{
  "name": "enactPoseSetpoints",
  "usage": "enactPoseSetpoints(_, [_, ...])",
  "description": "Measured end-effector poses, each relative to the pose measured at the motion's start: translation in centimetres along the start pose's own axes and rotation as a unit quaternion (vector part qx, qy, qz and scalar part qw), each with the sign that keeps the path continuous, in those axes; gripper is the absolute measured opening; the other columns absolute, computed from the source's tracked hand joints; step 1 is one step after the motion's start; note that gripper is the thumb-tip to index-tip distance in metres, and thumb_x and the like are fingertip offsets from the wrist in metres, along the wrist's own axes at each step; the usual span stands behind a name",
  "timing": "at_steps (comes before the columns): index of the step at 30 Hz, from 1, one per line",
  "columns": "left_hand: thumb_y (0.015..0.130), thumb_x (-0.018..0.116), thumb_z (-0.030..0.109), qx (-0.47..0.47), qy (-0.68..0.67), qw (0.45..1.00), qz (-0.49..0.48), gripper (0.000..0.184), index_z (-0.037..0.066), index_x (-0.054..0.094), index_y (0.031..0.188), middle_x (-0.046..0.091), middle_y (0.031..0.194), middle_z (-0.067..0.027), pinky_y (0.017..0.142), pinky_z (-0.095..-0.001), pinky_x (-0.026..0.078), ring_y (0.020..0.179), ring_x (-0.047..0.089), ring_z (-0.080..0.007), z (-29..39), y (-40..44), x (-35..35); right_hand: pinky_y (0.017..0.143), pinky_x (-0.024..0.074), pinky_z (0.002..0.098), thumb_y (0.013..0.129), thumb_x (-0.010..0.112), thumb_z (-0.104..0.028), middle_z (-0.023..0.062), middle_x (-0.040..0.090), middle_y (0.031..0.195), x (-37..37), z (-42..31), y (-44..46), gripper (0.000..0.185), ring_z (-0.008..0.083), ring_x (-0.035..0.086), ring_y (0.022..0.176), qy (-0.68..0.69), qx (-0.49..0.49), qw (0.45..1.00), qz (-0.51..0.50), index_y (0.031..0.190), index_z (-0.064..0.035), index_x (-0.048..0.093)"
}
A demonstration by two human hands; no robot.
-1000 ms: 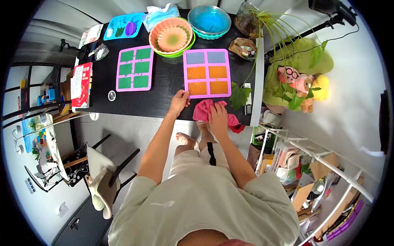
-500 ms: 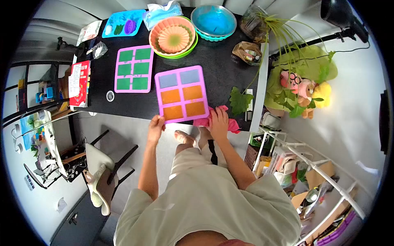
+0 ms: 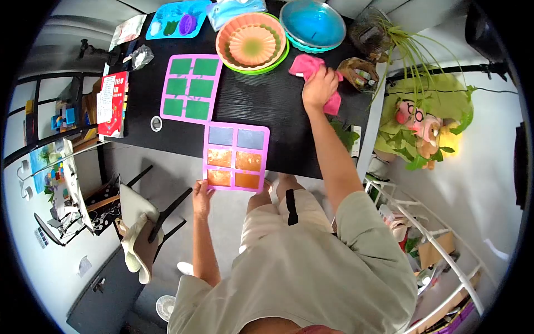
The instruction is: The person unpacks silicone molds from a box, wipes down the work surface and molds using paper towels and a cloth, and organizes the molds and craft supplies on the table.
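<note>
My left hand (image 3: pixel 203 198) is closed on the lower left corner of a pink silicone mould (image 3: pixel 236 152). Two of its rectangular cavities are grey-blue and the others orange with a wet shine; its near part sticks out past the table's front edge. At the right of the black table, my right hand (image 3: pixel 321 87) grips a pink cloth (image 3: pixel 332 104) against the surface. A second pink mould (image 3: pixel 188 78), with green cavities, lies just behind the first one, toward the left.
Nested orange and green bowls (image 3: pixel 227 50) and blue bowls with a metal one (image 3: pixel 313 25) stand at the back. A paper bag (image 3: pixel 356 75) is right of the cloth. A blue tray (image 3: pixel 198 8), a red book (image 3: pixel 113 106) and leaves (image 3: pixel 346 135) lie around the table.
My right hand has carried the pink cloth from the table's front edge to the back right. My left hand has drawn the orange-filled mould toward me, over the front edge.
</note>
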State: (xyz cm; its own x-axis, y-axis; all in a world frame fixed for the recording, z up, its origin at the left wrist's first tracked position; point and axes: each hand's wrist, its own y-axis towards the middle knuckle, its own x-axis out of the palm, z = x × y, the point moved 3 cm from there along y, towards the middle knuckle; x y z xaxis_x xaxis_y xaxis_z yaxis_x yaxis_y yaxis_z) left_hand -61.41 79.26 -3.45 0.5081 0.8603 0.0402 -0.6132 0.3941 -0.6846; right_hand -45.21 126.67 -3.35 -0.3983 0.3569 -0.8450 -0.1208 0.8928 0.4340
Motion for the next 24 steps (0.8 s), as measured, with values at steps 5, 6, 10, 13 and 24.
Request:
enactPoseSetpoints(5, [0.096, 0.046, 0.038, -0.027, -0.228, 0.973, -0.024, 0.035, 0.011, 0.050, 0.117, 0.057, 0.116, -0.0052, 0.096, -0.0379, 0.043, 0.106, 0.055, -0.0175, -2.7, -0.7, 1.6, 0.093, 0.0373, 0.0473, 0.081, 0.055, -0.014, 0.0152, 0.053, 0.112, 0.8, -3.2, -0.5, 0.031, 0.0360, 0.046, 0.108, 0.045, -0.079, 0.995, -0.032, 0.111, -0.0061, 0.056])
enactPoseSetpoints(6, [0.096, 0.045, 0.041, -0.025, -0.258, 0.965, -0.029, 0.040, 0.010, 0.049, 0.122, 0.056, 0.120, -0.0056, 0.098, -0.0383, 0.041, 0.108, 0.054, -0.0181, -3.3, -0.5, 1.9, 0.093, 0.0374, 0.0474, 0.081, 0.054, -0.013, 0.0142, 0.053, 0.111, 0.7, -3.8, -1.5, 0.030, 0.0355, 0.046, 0.108, 0.081, -0.121, 0.989, -0.022, 0.111, -0.0064, 0.056])
enactPoseSetpoints(10, [0.096, 0.041, 0.047, -0.014, -0.276, 0.959, -0.062, 0.052, 0.009, 0.043, 0.131, 0.047, 0.134, -0.0047, 0.103, -0.0408, 0.036, 0.122, 0.045, -0.0208, -3.2, -0.5, 3.9, 0.096, 0.0379, 0.0466, 0.081, 0.054, -0.014, 0.0146, 0.053, 0.116, -1.4, -5.2, -6.8, 0.030, 0.0352, 0.046, 0.112, 0.153, -0.218, 0.957, -0.114, 0.110, -0.0098, 0.060])
enactPoseSetpoints(13, [0.096, 0.037, 0.049, -0.013, -0.251, 0.966, -0.056, 0.055, 0.008, 0.041, 0.133, 0.045, 0.136, -0.0058, 0.103, -0.0408, 0.036, 0.124, 0.044, -0.0212, -3.0, -0.4, 4.6, 0.096, 0.0390, 0.0454, 0.081, 0.054, -0.013, 0.0141, 0.054, 0.120, -4.1, -4.3, -10.4, 0.031, 0.0351, 0.047, 0.113, 0.185, -0.245, 0.937, -0.165, 0.111, -0.0108, 0.061])
enactPoseSetpoints(24, [0.099, 0.034, 0.043, -0.038, -0.221, 0.965, -0.137, 0.051, 0.006, 0.039, 0.133, 0.046, 0.135, -0.0094, 0.101, -0.0441, 0.039, 0.123, 0.045, -0.0235, -0.2, 1.4, 10.2, 0.098, 0.0365, 0.0477, 0.076, 0.060, -0.012, 0.0149, 0.049, 0.125, -13.8, 5.6, -20.9, 0.038, 0.0364, 0.042, 0.119, 0.119, -0.141, 0.952, -0.245, 0.114, -0.0082, 0.057])
